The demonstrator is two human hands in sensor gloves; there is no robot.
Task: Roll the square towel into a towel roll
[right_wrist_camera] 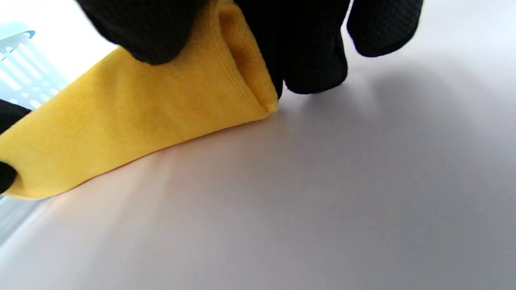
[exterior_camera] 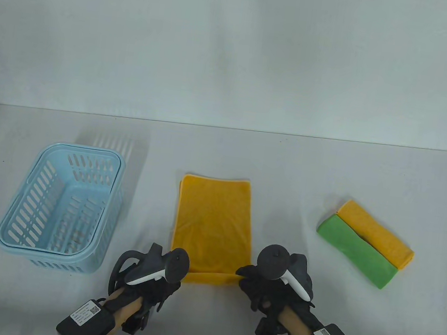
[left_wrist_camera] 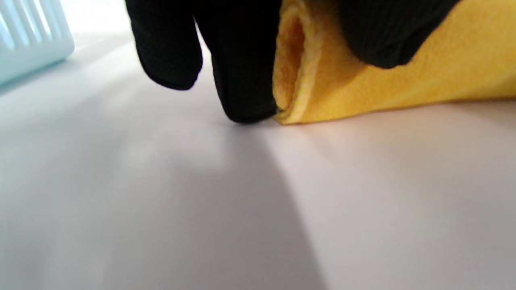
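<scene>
Both hands are pinching the near edge of the yellow towel, one at each corner, and that even spacing looks chosen so the first turn of the roll starts straight across the cloth. The left hand has its thumb laid over the top of the lifted hem and a fingertip down at the table beside the corner, so the cloth is curled back between them; a second finger hangs free just to the outside. The right hand mirrors this in its wrist view, thumb pressed over the fold and fingers tucked behind the corner, gripping cloth rather than hanging slack. Between the two hands the near hem already stands up as a small turned-over lip, while the rest of the towel lies flat, folded to a narrow rectangle, in the middle of the table and running away from the person. I judge the rolling barely begun. Off to the left stands a pale blue basket, and well to the right lie a green towel and another yellow folded towel, touching side by side.
</scene>
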